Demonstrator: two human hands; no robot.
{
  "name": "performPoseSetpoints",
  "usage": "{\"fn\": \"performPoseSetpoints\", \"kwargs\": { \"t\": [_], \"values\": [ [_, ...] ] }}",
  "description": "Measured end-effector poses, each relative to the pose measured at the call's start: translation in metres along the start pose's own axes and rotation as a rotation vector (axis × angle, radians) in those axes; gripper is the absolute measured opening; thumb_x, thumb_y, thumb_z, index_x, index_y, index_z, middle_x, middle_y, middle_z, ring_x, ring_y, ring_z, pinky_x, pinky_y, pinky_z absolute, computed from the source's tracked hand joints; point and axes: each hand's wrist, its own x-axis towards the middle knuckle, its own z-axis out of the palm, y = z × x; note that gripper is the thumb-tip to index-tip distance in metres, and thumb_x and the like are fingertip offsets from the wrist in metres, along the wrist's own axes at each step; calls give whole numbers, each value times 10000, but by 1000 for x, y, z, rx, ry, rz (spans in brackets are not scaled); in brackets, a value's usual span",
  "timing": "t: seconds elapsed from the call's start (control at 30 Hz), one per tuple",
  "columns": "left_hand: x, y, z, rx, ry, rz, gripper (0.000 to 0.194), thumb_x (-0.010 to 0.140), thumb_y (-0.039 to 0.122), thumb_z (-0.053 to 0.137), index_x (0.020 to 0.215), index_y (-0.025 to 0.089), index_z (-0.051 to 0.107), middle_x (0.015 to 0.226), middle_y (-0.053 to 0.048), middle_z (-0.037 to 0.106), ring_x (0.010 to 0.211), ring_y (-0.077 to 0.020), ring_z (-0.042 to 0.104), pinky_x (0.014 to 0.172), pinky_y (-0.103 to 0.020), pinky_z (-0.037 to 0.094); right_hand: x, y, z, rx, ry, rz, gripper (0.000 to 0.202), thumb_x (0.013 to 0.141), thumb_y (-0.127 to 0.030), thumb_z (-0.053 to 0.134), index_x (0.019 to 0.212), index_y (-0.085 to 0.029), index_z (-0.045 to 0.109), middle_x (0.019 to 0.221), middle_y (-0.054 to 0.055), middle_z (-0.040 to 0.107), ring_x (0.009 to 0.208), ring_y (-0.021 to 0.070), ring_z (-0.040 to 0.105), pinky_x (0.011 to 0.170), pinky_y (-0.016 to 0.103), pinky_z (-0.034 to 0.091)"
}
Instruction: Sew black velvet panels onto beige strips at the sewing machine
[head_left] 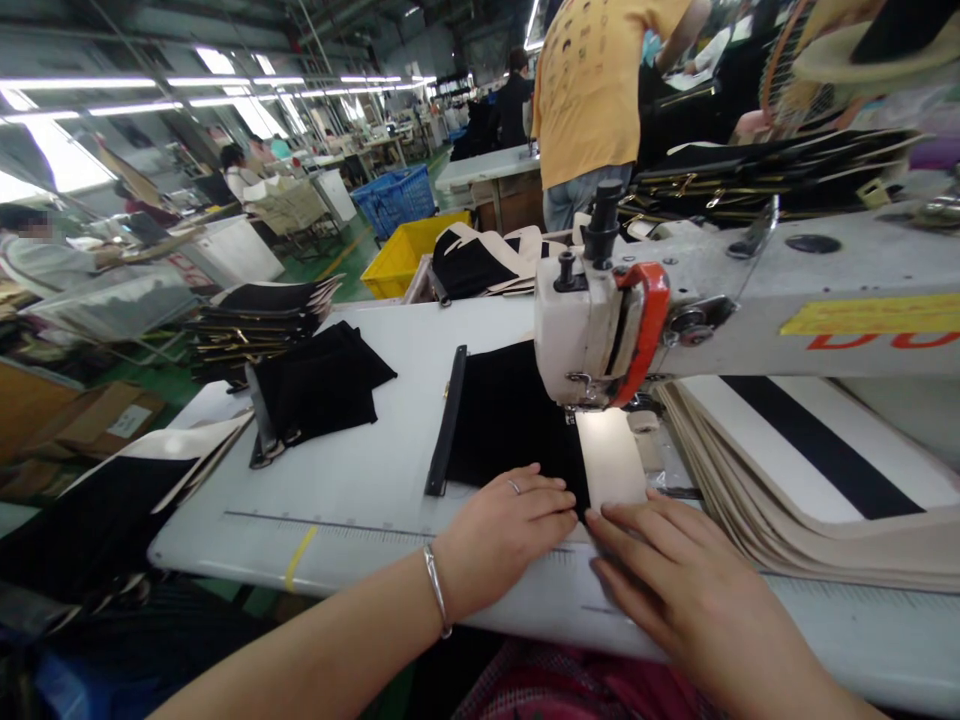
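Observation:
A black fabric panel (499, 415) with a dark strip along its left edge lies under the head of a sewing machine (574, 330). Along its right side runs a cream panel (611, 455), lit by the machine lamp. My left hand (514, 530), with a ring and a bracelet at the wrist, rests flat on the near edge of the black fabric, fingers stretched out. On the near end of the cream panel lies my right hand (675, 570), its fingers extended and partly over the table edge. The fingertips of both hands nearly meet at the seam.
Cut black pieces (315, 385) lie on the table's left. To the right is a stack of cream panels with a black stripe (817, 450). Beyond stand a yellow crate (412, 255), a blue basket (394, 200) and a person in an orange shirt (589, 90). A ruler scale (352, 525) runs along the front edge.

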Motion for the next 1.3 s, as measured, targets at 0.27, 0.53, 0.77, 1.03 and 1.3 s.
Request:
{"fn": "performPoseSetpoints", "kwargs": {
  "t": [0.27,0.53,0.77,1.03,1.3],
  "values": [
    [19,-28,1,28,-21,1,270,953,134,454,1188,137,586,1273,-65,620,1242,-179,524,1141,-377,343,22,15,1,-25,-50,31,339,915,-318,554,1235,-207,568,1096,41,605,1025,231,515,921,450,436],
    [38,-52,3,44,0,-48,254,923,74,466,1115,137,620,1237,-62,632,1193,-179,561,1108,-346,381,44,29,3,-76,-84,55,384,906,-377,549,1237,-187,588,1141,65,608,1056,248,525,944,451,439],
    [53,-69,7,70,44,-90,227,903,79,505,1085,106,637,1194,-89,652,1157,-183,570,1062,-325,419,62,36,6,-124,-60,67,406,914,-365,511,1259,-165,587,1141,105,632,996,258,570,890,452,460],
    [58,-75,9,66,56,-139,217,901,99,523,1083,127,639,1149,-63,666,1086,-195,588,1018,-328,446,64,40,16,-183,-41,102,436,923,-398,484,1288,-172,559,1225,109,603,990,262,577,865,436,440],
    [54,-79,7,-151,115,-256,287,913,81,456,1093,170,660,1145,-50,671,1100,-175,598,1022,-332,452,62,42,21,-189,-16,90,455,928,-409,478,1297,-152,551,1177,116,628,995,271,569,882,452,443]
  ]
}}
